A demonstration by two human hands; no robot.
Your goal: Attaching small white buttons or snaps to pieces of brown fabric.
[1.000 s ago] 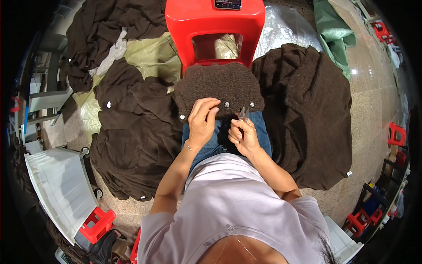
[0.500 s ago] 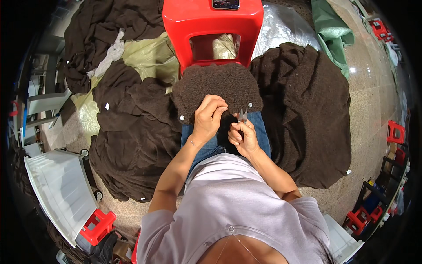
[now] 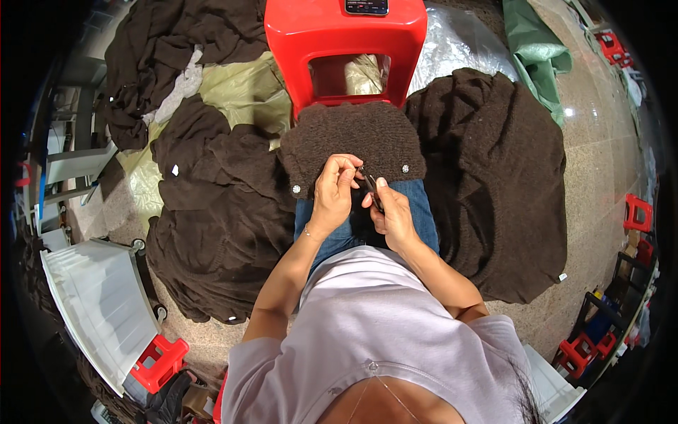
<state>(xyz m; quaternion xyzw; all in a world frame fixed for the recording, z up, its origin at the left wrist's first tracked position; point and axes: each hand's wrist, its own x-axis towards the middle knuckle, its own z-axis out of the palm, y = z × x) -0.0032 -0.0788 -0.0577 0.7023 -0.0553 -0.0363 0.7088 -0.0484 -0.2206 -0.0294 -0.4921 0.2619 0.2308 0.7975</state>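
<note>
A dark brown knit garment (image 3: 357, 134) lies across my lap, its lower edge over my jeans. Two round, sparkly buttons sit on it, a left button (image 3: 296, 189) and a right button (image 3: 405, 169). My left hand (image 3: 335, 192) is at the garment's middle edge with thumb and fingers pinched together; what lies between the fingertips is too small to tell. In my right hand (image 3: 395, 218) are small thread snips (image 3: 371, 186), gripped in closed fingers. The snips' tips point up and left, right beside my left fingertips.
A red plastic stool (image 3: 346, 32) stands just ahead, with a phone (image 3: 367, 6) on top. Heaps of brown knitwear lie to my left (image 3: 219, 219) and right (image 3: 494, 191). A white bin (image 3: 99, 304) on wheels is at the lower left.
My right hand has turned and brought the snips leftward, up to my left fingertips. The left hand has stayed nearly in place, still pinched at the garment's edge.
</note>
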